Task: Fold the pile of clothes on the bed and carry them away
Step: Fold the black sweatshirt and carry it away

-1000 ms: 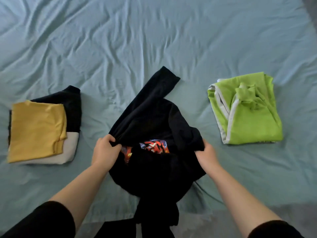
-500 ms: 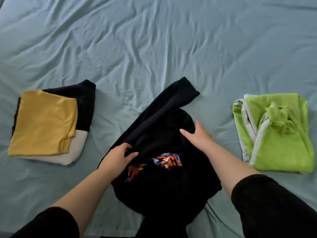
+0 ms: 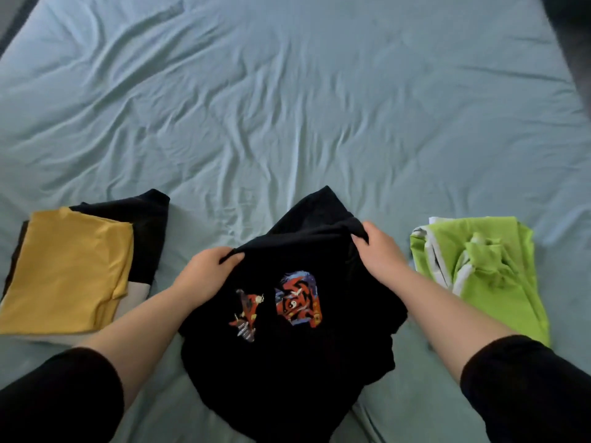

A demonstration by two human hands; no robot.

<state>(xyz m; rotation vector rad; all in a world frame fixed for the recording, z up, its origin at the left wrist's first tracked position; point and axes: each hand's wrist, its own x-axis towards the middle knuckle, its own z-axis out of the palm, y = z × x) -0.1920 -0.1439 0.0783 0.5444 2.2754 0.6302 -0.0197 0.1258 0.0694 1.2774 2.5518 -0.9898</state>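
A black T-shirt [image 3: 287, 362] with a red and blue print lies crumpled on the bed in front of me. My left hand [image 3: 206, 273] pinches its upper edge at the left. My right hand [image 3: 380, 251] grips a fold of the same shirt at the upper right. To the left sits a folded stack [image 3: 70, 273] with a yellow garment on top, black and white ones beneath. A folded lime-green garment [image 3: 486, 276] with white trim lies to the right.
The bed is covered by a wrinkled pale blue sheet [image 3: 287, 107] that stretches far beyond the clothes. A dark edge shows at the top right corner [image 3: 572, 36].
Both hands moved up the black shirt and took hold of its upper edge. The print is now spread out and more visible. The view shifted so the bed looks farther.
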